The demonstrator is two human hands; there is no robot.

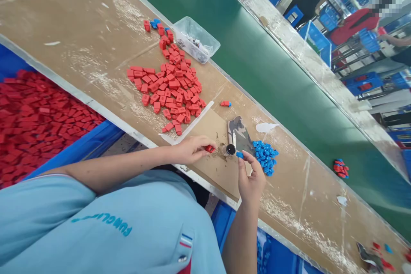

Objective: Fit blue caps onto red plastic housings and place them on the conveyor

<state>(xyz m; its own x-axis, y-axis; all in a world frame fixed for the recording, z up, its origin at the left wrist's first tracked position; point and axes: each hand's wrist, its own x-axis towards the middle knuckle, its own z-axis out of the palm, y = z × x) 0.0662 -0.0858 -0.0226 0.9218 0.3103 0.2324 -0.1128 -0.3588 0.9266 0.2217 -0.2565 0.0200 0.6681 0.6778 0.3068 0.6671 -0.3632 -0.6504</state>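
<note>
Between the thumb and fingers of my left hand [195, 149] is a red plastic piece [209, 149]. My right hand [252, 176] pinches a small blue plastic piece [239, 154]. A small bottle with a black cap [230, 149] lies between the two hands on a cardboard sheet [221, 175]. Just beyond it rests a camouflage-patterned cloth [240, 135]. Beside my right hand is a heap of blue pieces [266, 157]. A large pile of red pieces [173, 87] spreads beyond my left hand. One joined red and blue piece [225, 103] lies apart.
A clear plastic tub [196, 39] holding small parts stands by the green conveyor belt [272, 72]. At the left, a blue crate [80, 147] is full of red pieces. A cluster of red and blue pieces [341, 168] sits on the belt. Other people are across it.
</note>
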